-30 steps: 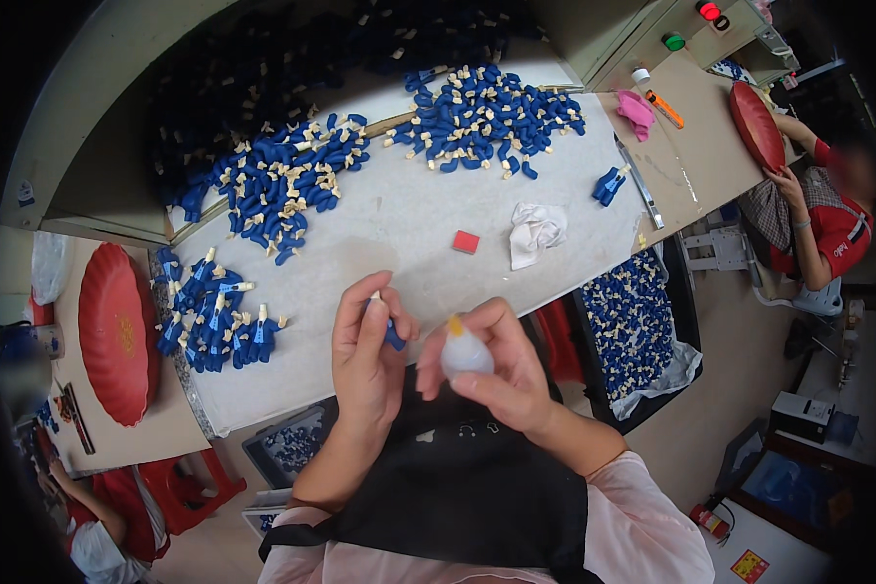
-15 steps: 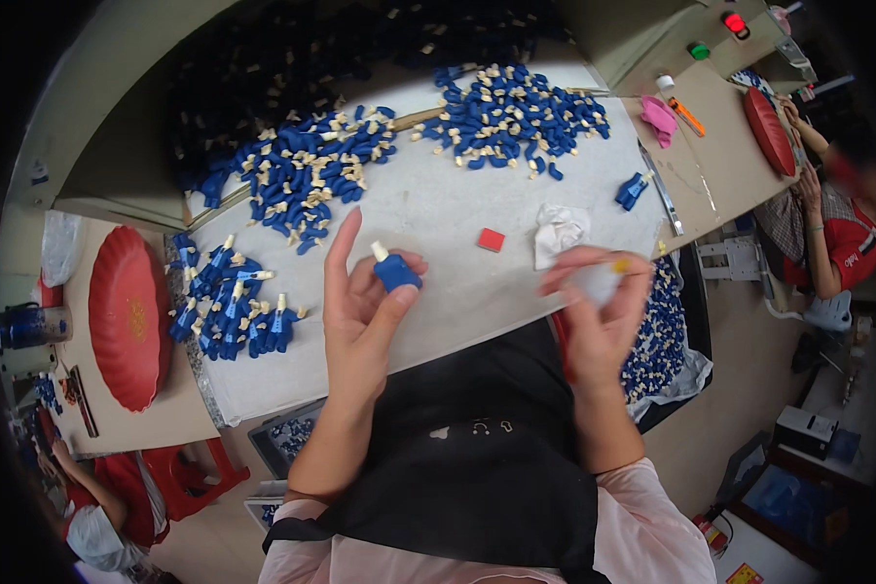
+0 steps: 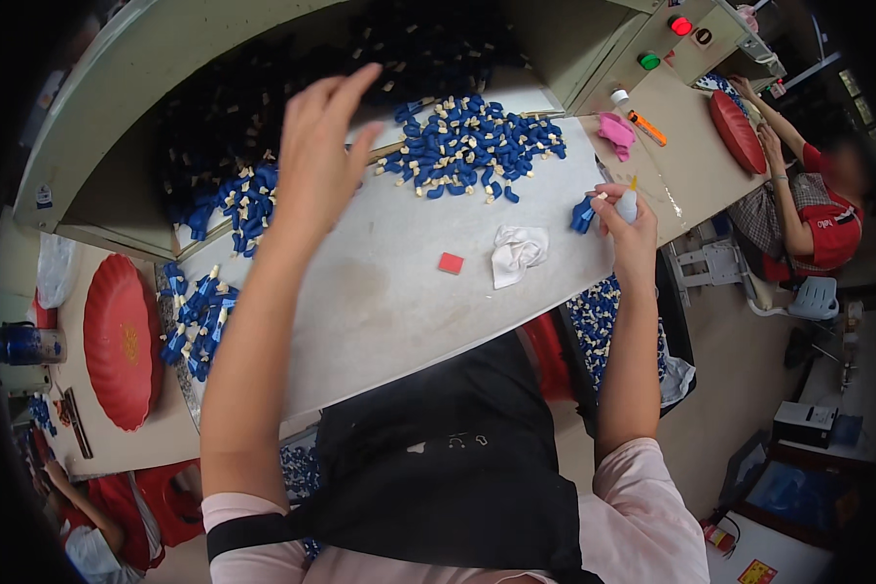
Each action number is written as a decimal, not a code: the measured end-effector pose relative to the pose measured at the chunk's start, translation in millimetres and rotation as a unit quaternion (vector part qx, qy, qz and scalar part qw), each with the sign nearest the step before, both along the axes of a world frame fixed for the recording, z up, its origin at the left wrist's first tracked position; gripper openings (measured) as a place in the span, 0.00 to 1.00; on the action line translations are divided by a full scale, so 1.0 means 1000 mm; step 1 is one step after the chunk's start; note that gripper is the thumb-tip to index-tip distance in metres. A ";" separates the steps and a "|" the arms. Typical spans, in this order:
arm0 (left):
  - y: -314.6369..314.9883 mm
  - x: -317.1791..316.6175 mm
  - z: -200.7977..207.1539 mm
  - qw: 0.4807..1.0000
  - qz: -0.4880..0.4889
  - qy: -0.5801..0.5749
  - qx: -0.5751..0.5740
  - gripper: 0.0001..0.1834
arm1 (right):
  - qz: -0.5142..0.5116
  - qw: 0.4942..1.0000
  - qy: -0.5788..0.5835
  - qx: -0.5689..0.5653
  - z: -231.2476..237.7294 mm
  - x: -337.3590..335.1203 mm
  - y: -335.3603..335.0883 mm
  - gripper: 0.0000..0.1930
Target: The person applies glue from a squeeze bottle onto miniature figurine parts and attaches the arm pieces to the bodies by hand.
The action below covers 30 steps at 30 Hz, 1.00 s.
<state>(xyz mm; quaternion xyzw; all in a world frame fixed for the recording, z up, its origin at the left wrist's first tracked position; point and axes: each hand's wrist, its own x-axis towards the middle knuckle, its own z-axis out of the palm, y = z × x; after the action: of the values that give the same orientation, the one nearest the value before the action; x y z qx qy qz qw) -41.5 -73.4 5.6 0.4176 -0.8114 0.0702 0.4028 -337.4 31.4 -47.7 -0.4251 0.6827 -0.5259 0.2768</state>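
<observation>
Right hand [image 3: 625, 222] gripping small bottle [image 3: 628, 203], upright, nozzle pointing up

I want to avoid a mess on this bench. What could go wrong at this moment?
1. The right hand holds a small white bottle at the table's edge; it might drop.
2. The left hand reaches over the heap of blue parts and may scatter them.

On the desk [image 3: 380, 311], a heap of small parts [image 3: 472, 146] is lying at the far side, a second heap [image 3: 193, 313] at the left edge. A crumpled cloth [image 3: 516, 253] is sitting right of a small square block [image 3: 451, 263], near the middle.
</observation>
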 end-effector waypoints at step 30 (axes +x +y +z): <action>0.175 0.029 -0.064 0.232 -0.337 0.693 0.594 0.17 | 0.133 0.965 -0.117 -0.195 0.039 0.151 0.096 0.22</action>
<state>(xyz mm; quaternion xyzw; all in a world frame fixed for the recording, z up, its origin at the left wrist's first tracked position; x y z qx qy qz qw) -12.9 101.4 -58.3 0.1118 -0.0916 -0.8905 0.4313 -185.9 127.1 -9.1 -0.4938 0.4671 -0.6531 0.3338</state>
